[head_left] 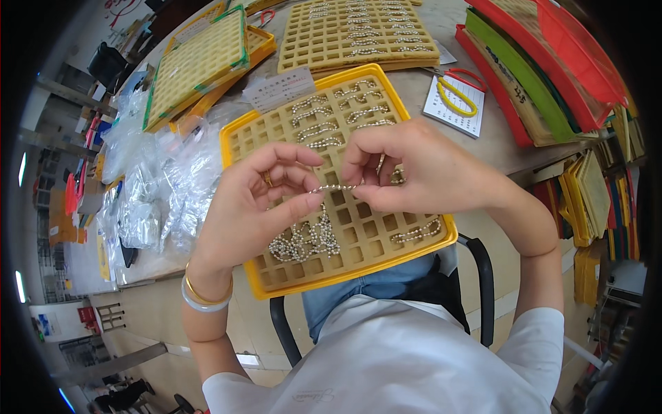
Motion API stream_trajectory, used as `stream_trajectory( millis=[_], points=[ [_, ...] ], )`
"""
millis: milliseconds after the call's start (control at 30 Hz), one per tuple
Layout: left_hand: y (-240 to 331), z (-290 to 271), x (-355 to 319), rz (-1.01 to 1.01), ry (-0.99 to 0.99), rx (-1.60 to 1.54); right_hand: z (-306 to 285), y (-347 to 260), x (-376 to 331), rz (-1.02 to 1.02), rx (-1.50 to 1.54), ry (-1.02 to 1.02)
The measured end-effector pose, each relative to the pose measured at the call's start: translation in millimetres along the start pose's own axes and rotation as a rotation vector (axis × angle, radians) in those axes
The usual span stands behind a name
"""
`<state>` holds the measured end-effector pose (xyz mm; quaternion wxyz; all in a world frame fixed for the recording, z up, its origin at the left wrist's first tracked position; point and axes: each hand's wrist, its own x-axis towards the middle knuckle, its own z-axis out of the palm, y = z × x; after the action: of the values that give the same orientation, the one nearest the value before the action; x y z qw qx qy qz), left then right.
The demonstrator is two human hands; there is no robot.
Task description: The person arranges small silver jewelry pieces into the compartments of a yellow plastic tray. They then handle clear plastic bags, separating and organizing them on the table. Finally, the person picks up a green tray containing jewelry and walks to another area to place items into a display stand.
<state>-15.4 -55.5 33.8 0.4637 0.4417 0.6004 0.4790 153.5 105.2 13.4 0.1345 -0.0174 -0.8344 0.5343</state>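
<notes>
silver bead chain (336,187) pinched between left hand (252,207) and right hand (414,169) fingers, above yellow tray (238,127)

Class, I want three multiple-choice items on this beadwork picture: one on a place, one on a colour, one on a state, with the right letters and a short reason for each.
1. Where does the heap of bead chains lie?
A. In the yellow grid tray
B. On the floor
C. In a red basket

2. What colour are the handles of the scissors?
A. Blue and white
B. Red and yellow
C. Black

3. How is the short bead chain held?
A. Lying loose in a cell
B. Hanging from one hand
C. Stretched between the left hand and the right hand

Answers: 1 A, the heap rests on the tray's cells; 2 B, one loop is red, one yellow; 3 C, fingertips of both hands pinch its ends.
</notes>
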Motion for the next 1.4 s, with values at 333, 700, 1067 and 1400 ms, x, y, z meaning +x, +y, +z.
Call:
stream_trajectory(
  millis=[333, 700, 1067, 1400],
  points=[
    [-6, 20, 21, 0.062, -0.07, 0.014, -4, -5, -11, 0.021, -0.085, 0.062],
    [-17, 47, 43, 0.138, -0.251, 0.34, -15, -2, -40, 0.05, 0.015, 0.12],
    [-28, 65, 45, 0.062, -0.257, 0.164, -20, -8, -58, 0.117, -0.064, 0.067],
    [-25, 63, 30, 0.055, -0.24, 0.5, -28, 5, -72, 0.026, -0.599, -0.025]
  ],
)
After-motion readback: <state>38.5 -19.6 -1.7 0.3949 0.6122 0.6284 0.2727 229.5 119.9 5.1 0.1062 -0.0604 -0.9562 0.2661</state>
